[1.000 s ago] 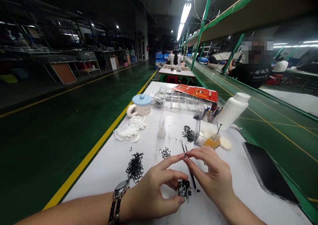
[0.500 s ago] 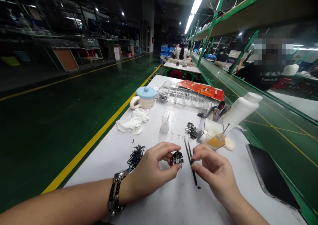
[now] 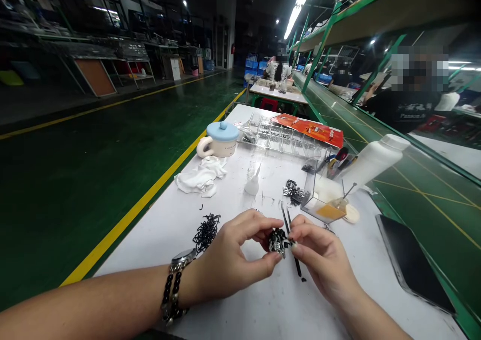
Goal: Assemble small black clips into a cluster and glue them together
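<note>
Between thumb and fingers, my left hand [image 3: 240, 252] grips a small black and silver mechanical part [image 3: 277, 242]. My right hand [image 3: 319, 255] is pinched at the right side of that part; a tiny dark piece seems to be at its fingertips, too small to name. Black tweezers [image 3: 296, 264] lie on the white table, partly behind my right fingers. Left of my left hand is a pile of small black curved pieces [image 3: 207, 232]. Beyond the hands lies a heap of black and silver pieces [image 3: 293, 192], with a small white needle-tipped bottle [image 3: 252, 182] to its left.
A lidded mug [image 3: 221, 140] and white cloth [image 3: 203, 176] sit at the left edge. Farther back are a clear compartment tray [image 3: 281, 140] and an orange packet [image 3: 310, 129]. On the right are a clear box [image 3: 325, 205], a white bottle [image 3: 383, 159] and a phone [image 3: 411, 260].
My left hand has shifted slightly right with the mechanical part. My right fingertips, apart from it before, now meet its right side. The whole view has tilted a little.
</note>
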Demonstrator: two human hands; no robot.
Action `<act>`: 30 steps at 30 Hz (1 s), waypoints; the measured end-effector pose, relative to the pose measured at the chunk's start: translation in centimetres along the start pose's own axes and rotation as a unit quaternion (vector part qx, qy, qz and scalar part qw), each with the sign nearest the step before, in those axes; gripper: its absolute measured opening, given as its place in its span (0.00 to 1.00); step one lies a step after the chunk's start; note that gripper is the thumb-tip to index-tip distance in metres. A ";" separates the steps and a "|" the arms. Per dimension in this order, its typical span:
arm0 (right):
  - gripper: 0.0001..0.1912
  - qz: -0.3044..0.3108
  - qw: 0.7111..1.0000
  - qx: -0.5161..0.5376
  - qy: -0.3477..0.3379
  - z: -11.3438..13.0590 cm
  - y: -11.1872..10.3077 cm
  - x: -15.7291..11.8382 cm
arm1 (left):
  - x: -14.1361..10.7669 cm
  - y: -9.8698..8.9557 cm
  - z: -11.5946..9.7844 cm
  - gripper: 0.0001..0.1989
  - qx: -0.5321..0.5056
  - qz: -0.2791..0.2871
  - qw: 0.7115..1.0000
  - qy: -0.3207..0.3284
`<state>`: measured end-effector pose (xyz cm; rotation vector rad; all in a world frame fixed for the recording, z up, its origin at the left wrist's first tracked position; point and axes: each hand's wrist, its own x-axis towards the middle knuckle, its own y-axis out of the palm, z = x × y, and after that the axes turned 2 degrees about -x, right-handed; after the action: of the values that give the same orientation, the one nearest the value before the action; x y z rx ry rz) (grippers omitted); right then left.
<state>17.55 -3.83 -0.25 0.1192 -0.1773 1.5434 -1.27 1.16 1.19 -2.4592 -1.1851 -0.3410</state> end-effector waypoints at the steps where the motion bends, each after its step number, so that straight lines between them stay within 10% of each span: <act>1: 0.07 0.001 1.000 0.005 0.000 0.1 0.0 0.0 | 0.0 0.0 -0.1 0.21 -0.007 0.003 1.000 0.001; 20: 0.04 0.040 0.999 0.015 0.008 0.1 0.2 -0.3 | -0.3 0.4 -0.4 0.20 -0.048 0.008 0.998 -0.040; 30: 0.08 -0.022 0.970 -0.209 -0.122 0.9 0.4 -0.9 | -0.3 0.3 -0.5 0.16 0.001 -0.014 0.999 -0.031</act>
<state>17.12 -4.84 0.43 -0.0221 -0.6863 1.4133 -1.21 0.59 1.41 -2.4704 -1.2456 -0.2745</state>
